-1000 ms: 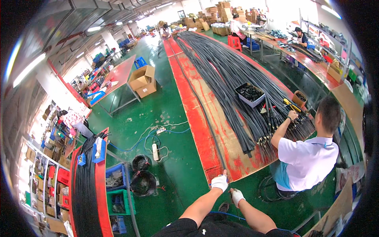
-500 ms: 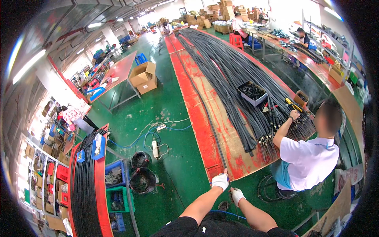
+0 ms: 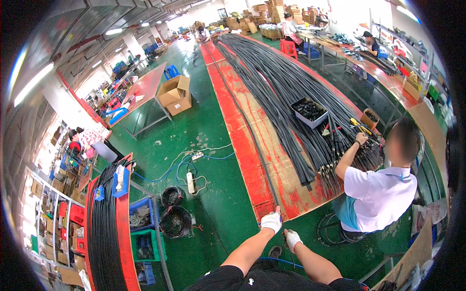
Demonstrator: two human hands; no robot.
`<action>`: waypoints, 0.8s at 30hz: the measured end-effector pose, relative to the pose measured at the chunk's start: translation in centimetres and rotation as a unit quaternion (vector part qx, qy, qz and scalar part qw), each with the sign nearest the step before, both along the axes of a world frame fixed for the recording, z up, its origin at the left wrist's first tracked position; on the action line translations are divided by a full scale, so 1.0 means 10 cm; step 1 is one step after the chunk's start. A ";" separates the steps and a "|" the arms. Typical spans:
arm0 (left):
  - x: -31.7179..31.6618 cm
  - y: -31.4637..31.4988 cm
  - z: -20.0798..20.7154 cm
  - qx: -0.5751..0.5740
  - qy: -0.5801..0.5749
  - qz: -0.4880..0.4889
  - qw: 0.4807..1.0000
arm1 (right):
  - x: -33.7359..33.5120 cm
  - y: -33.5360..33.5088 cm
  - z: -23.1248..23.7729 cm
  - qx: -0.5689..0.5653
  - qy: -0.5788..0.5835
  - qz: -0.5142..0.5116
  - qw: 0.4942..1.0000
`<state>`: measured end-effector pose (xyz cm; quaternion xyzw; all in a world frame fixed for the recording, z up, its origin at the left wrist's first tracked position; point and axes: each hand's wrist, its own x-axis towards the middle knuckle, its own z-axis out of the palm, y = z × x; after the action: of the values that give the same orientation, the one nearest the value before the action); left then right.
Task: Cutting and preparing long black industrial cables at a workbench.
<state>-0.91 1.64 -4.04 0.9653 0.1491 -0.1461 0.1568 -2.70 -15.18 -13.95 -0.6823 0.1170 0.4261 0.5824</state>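
Note:
My left hand [image 3: 271, 221], in a white glove with bare fingertips, is at the near corner of the long red table [image 3: 252, 199]. Its fingers are closed around the near end of a single black cable [image 3: 257, 149] that runs away along the table's left side. Just right of it and off the table's edge, my right hand [image 3: 292, 239], gloved the same way, is closed too. Something thin and dark seems to come out below it, too small to name. A large bundle of black cables [image 3: 272, 97] covers the table's right side.
A co-worker [image 3: 381, 194] sits at the table's right end, one hand at yellow-handled pliers [image 3: 360, 127]. A box of black parts [image 3: 309, 113] rests on the cables. Black buckets [image 3: 175, 221] and a power strip [image 3: 190, 183] are on the floor. Left, a narrow table [image 3: 125, 233] holds more cables.
Both my hands stay nearly where they were. The co-worker's hand at the pliers has shifted slightly. At far left, another person has come into sight beside the one in the patterned top.

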 end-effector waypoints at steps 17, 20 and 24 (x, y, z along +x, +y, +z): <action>0.04 0.12 -0.09 0.014 -0.007 0.039 0.999 | 0.01 0.14 0.18 0.024 0.024 -0.023 0.999; 0.28 0.20 0.02 0.024 -0.033 0.045 0.998 | 0.22 0.27 0.22 0.055 -0.021 -0.045 0.997; 0.47 0.43 0.09 0.038 -0.044 0.058 0.997 | 0.49 0.51 0.53 0.071 0.008 0.000 0.997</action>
<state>3.80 5.90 -3.12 0.9657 0.2034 -0.0888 0.1348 2.20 -10.05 -8.65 -0.6357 0.0913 0.4389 0.6284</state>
